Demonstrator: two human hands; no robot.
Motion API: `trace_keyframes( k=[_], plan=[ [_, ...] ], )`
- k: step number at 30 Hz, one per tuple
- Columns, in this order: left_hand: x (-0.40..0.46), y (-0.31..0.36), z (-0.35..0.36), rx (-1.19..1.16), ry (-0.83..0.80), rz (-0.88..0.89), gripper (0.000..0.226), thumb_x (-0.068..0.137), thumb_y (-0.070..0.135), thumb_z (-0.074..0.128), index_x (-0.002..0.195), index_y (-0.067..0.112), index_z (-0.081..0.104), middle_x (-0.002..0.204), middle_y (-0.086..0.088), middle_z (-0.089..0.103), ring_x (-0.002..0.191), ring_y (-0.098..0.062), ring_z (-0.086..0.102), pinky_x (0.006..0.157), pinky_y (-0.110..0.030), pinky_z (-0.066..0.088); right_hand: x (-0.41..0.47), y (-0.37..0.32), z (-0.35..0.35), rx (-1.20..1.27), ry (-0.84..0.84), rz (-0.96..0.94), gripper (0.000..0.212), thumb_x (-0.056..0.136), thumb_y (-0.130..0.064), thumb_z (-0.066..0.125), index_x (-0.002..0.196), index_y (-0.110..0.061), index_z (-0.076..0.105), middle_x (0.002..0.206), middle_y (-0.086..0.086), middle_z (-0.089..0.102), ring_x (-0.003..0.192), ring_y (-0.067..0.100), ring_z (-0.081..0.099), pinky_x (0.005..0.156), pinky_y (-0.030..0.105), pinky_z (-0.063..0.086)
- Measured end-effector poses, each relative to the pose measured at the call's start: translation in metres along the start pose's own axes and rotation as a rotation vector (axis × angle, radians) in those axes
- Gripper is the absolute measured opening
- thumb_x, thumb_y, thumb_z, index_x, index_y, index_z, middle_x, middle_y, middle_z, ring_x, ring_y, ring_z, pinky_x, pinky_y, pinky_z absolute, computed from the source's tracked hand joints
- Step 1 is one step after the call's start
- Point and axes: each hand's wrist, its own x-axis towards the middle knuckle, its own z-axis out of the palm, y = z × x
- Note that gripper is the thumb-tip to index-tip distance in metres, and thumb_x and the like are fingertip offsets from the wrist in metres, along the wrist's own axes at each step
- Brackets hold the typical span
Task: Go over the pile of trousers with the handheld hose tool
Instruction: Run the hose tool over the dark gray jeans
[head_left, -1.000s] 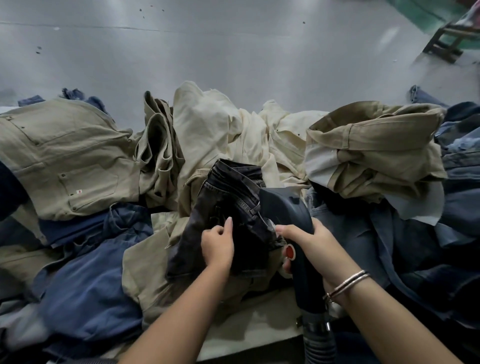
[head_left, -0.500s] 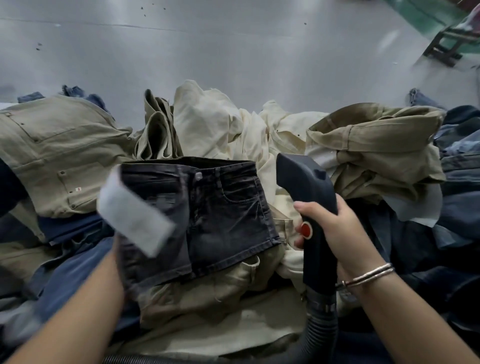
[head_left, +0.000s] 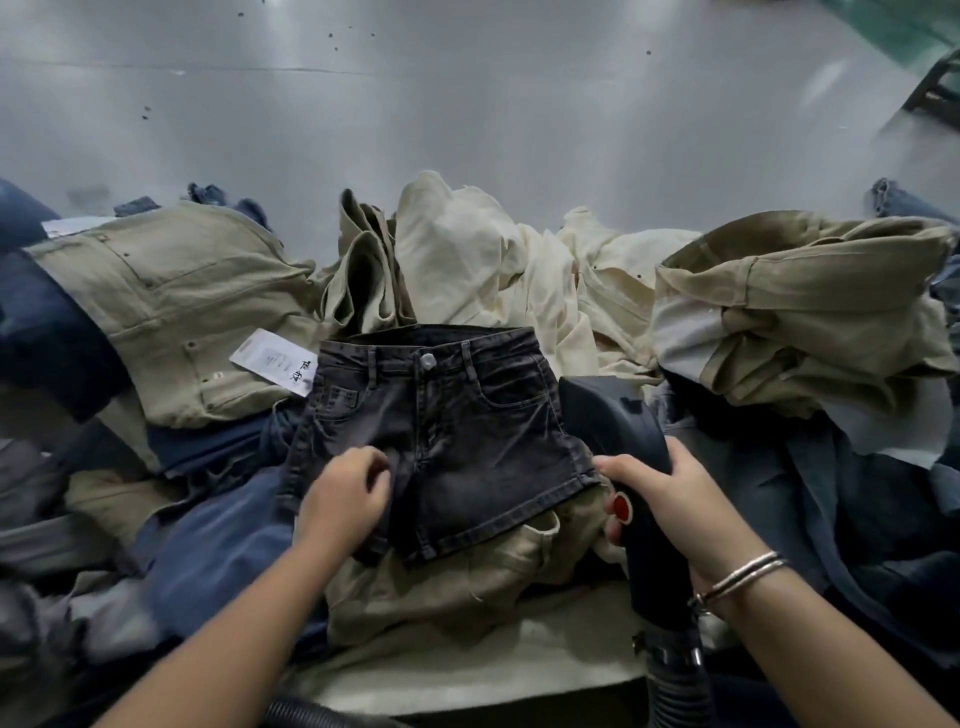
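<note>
A pair of dark grey denim shorts (head_left: 457, 426) lies flat, front up, on top of the pile, with a white paper tag (head_left: 274, 362) at its left waist. My left hand (head_left: 347, 493) rests on the shorts' left leg, fingers curled into the fabric. My right hand (head_left: 675, 499) grips the black hose tool (head_left: 628, 467) by its handle; a red button shows under my thumb. The tool's head sits against the shorts' right edge. Its ribbed hose (head_left: 675, 680) runs down out of view.
Khaki trousers (head_left: 171, 317) lie at the left, cream ones (head_left: 498, 275) behind, more khaki (head_left: 800, 306) at the right. Blue and dark denim (head_left: 208, 540) fills both sides. A white padded edge (head_left: 467, 665) shows below. Grey floor (head_left: 467, 104) lies beyond.
The shorts were bunched in my hands, then spread out; now they lie flat. My left hand dropped from holding them up onto the left leg. The tool's head came down beside them.
</note>
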Motion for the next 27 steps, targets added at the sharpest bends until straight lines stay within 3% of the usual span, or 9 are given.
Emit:
trace_keyframes(
  k=[4, 7, 11, 14, 16, 19, 22, 24, 27],
  plan=[
    [-0.008, 0.038, 0.039, 0.115, 0.083, 0.102, 0.031, 0.084, 0.022, 0.067, 0.113, 0.011, 0.061, 0.115, -0.008, 0.058, 0.104, -0.029, 0.055, 0.083, -0.042, 0.046, 0.002, 0.006, 0.001, -0.051, 0.004, 0.006, 0.024, 0.078, -0.016, 0.072, 0.096, -0.016, 0.056, 0.052, 0.007, 0.055, 0.043, 0.024, 0.051, 0.048, 0.033, 0.044],
    [0.031, 0.055, 0.029, 0.083, 0.218, 0.123, 0.045, 0.084, 0.015, 0.066, 0.127, 0.011, 0.055, 0.138, -0.008, 0.049, 0.124, -0.030, 0.047, 0.097, -0.045, 0.039, 0.001, 0.008, 0.003, -0.092, -0.020, -0.007, 0.024, 0.079, -0.015, 0.072, 0.098, -0.019, 0.058, 0.055, 0.008, 0.058, 0.043, 0.023, 0.053, 0.049, 0.034, 0.046],
    [0.093, 0.066, 0.001, 0.231, 0.137, 0.142, 0.064, 0.092, 0.025, 0.057, 0.149, 0.021, 0.028, 0.156, 0.003, 0.027, 0.143, -0.019, 0.023, 0.111, -0.039, 0.024, -0.001, 0.005, 0.012, -0.094, -0.053, -0.022, 0.026, 0.082, -0.006, 0.069, 0.102, -0.016, 0.056, 0.062, 0.005, 0.059, 0.044, 0.016, 0.053, 0.041, 0.028, 0.046],
    [0.107, 0.071, -0.005, 0.306, 0.090, 0.133, 0.055, 0.091, 0.032, 0.060, 0.141, 0.022, 0.040, 0.142, -0.001, 0.042, 0.132, -0.024, 0.033, 0.105, -0.039, 0.029, -0.003, 0.000, 0.017, -0.108, -0.069, -0.028, 0.024, 0.083, -0.002, 0.068, 0.100, -0.009, 0.053, 0.068, 0.010, 0.056, 0.041, 0.010, 0.053, 0.037, 0.021, 0.044],
    [0.103, 0.072, -0.003, 0.315, 0.157, 0.125, 0.036, 0.089, 0.036, 0.061, 0.121, 0.021, 0.054, 0.121, -0.002, 0.055, 0.119, -0.025, 0.041, 0.096, -0.039, 0.030, -0.004, -0.002, 0.018, -0.133, -0.065, -0.046, 0.023, 0.083, -0.002, 0.068, 0.097, -0.011, 0.053, 0.075, 0.009, 0.057, 0.042, 0.003, 0.055, 0.037, 0.017, 0.044],
    [0.092, 0.065, -0.002, 0.387, 0.235, 0.127, 0.026, 0.087, 0.032, 0.062, 0.110, 0.021, 0.058, 0.109, -0.002, 0.058, 0.110, -0.026, 0.044, 0.090, -0.038, 0.025, -0.003, -0.001, 0.015, -0.105, -0.051, -0.054, 0.021, 0.082, -0.003, 0.068, 0.097, -0.012, 0.055, 0.069, 0.010, 0.057, 0.041, 0.009, 0.054, 0.036, 0.020, 0.043],
    [0.081, 0.069, 0.001, 0.382, 0.359, 0.381, 0.040, 0.073, 0.012, 0.072, 0.112, 0.015, 0.063, 0.106, -0.007, 0.057, 0.102, -0.032, 0.052, 0.083, -0.042, 0.035, 0.000, 0.005, 0.003, -0.071, 0.007, -0.041, 0.021, 0.081, -0.006, 0.070, 0.096, -0.012, 0.056, 0.055, 0.004, 0.056, 0.039, 0.014, 0.051, 0.038, 0.024, 0.043],
    [0.076, 0.084, 0.012, 0.376, 0.349, 0.559, 0.039, 0.069, 0.014, 0.077, 0.107, 0.015, 0.066, 0.102, -0.005, 0.060, 0.096, -0.031, 0.057, 0.077, -0.041, 0.043, 0.000, 0.010, -0.006, -0.067, 0.025, -0.029, 0.024, 0.080, -0.010, 0.072, 0.098, -0.010, 0.056, 0.053, 0.004, 0.057, 0.042, 0.017, 0.054, 0.043, 0.028, 0.046],
    [0.089, 0.105, 0.013, 0.351, 0.214, 0.303, 0.048, 0.081, 0.033, 0.069, 0.124, 0.018, 0.052, 0.118, -0.001, 0.054, 0.112, -0.025, 0.051, 0.091, -0.039, 0.036, 0.000, 0.014, -0.018, -0.067, 0.059, -0.016, 0.030, 0.077, -0.015, 0.074, 0.102, -0.010, 0.056, 0.054, 0.006, 0.061, 0.045, 0.019, 0.059, 0.045, 0.029, 0.050]
  ],
)
